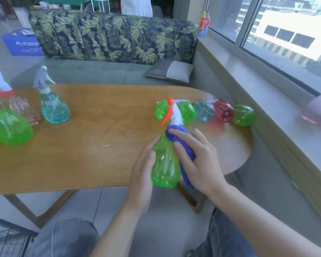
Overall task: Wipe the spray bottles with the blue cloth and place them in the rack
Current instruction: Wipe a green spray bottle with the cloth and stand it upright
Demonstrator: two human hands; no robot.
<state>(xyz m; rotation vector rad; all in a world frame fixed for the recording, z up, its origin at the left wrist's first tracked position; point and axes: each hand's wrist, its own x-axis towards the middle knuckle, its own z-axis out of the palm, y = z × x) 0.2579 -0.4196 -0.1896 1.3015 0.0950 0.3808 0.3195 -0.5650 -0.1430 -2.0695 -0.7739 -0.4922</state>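
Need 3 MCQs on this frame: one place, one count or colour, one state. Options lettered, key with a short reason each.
1. Where does the row of lying bottles sit?
A. table's far right, toward the window
B. the sofa
C. the floor

2. What colour is the bottle in the hands?
A. red
B. green
C. teal

3. What is the right hand doing?
A. hanging idle
B. pressing the blue cloth on the bottle
C. pulling the trigger

Key: A, they lie along the table edge nearest the window; B, its body is clear green; B, fingers lie over the cloth against the bottle, while the left hand steadies it.

Bare forearms and hands [143, 175], no sleeves in view; grey-blue trousers [63, 238] over both knees.
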